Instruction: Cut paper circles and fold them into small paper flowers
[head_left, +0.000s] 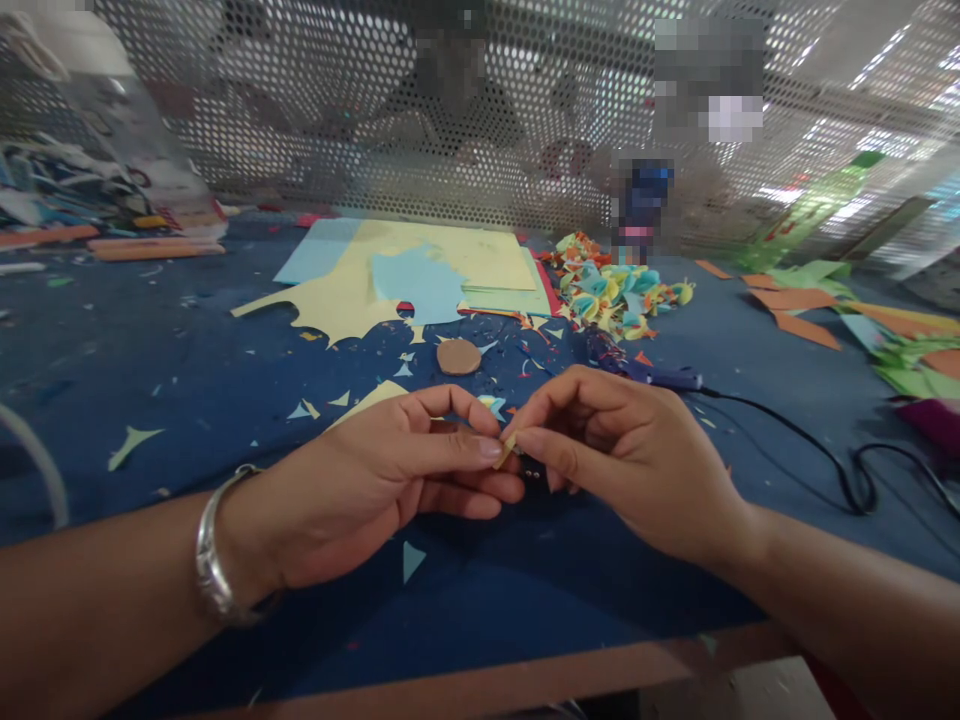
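Observation:
Both my hands meet over the blue table [187, 400] near its front edge. My left hand [375, 480], with a silver bangle [214, 550] on the wrist, pinches a small yellow paper piece [507, 450] between thumb and forefinger. My right hand [630, 460] pinches the same piece from the other side, fingers curled. A dark small object shows just under the fingertips; I cannot make it out.
Yellow and light blue paper sheets [420, 275] lie in the middle. A pile of folded coloured paper pieces [615, 290] sits behind. A brown disc [458, 356], a glue gun [652, 372] with black cord [825, 455], orange and green scraps [810, 310] at right. Perforated screen [375, 120] behind, people beyond.

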